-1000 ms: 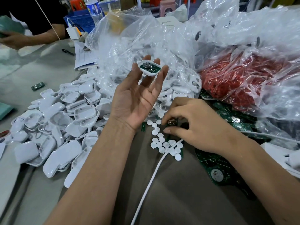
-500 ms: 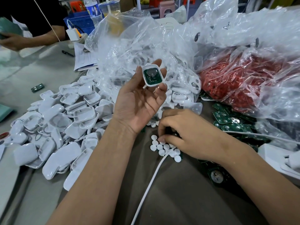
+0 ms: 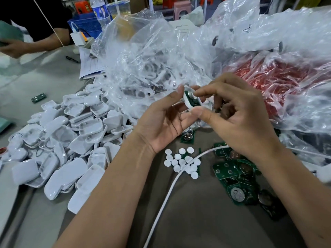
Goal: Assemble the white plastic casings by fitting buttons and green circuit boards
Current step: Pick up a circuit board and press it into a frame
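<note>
The small white plastic casing half with a green circuit board seated inside it (image 3: 192, 100) is held up above the table, in front of the clear plastic bags. Half a second ago it sat in the left hand alone while the right hand was down among the loose white round buttons (image 3: 181, 161); now the right hand (image 3: 238, 120) has come up to meet it, so the step has likely moved from picking up a part to fitting or pressing it into the casing. Whether a button is between those fingers is hidden.

The left hand (image 3: 161, 125) pinches the casing's near edge with thumb and fingertips, palm up. The right hand curls round the far side, forefinger on the board at the top, thumb under the bottom edge.

Beyond them lie a pile of empty white casing shells (image 3: 71, 140) to the left, loose green circuit boards (image 3: 232, 172) to the right, and a white cable (image 3: 166, 197) between the forearms.
</note>
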A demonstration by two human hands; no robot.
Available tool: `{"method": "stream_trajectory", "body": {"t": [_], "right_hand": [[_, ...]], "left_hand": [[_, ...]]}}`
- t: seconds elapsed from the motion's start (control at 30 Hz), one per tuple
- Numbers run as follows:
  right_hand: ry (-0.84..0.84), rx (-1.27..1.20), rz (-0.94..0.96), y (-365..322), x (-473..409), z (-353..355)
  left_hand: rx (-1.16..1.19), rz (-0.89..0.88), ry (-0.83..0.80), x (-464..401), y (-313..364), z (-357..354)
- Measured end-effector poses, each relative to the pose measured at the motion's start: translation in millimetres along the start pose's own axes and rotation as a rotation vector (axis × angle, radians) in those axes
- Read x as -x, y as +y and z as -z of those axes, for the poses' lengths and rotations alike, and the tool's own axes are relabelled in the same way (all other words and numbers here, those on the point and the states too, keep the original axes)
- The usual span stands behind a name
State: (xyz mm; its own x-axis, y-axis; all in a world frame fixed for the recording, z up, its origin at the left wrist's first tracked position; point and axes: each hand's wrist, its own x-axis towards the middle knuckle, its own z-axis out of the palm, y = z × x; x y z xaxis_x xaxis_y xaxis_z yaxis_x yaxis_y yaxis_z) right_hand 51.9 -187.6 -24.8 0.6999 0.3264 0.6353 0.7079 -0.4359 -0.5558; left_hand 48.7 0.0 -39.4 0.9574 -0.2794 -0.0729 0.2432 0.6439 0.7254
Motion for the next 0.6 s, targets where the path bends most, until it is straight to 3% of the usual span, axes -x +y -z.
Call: {"method": "stream_trajectory", "body": {"t": [0.6], "right_hand": [[0.027, -0.011, 0.113, -2.4, 0.2, -1.6]], "left_hand": [[0.182, -0.005, -0.137, -0.4, -5.8, -2.7]]}}
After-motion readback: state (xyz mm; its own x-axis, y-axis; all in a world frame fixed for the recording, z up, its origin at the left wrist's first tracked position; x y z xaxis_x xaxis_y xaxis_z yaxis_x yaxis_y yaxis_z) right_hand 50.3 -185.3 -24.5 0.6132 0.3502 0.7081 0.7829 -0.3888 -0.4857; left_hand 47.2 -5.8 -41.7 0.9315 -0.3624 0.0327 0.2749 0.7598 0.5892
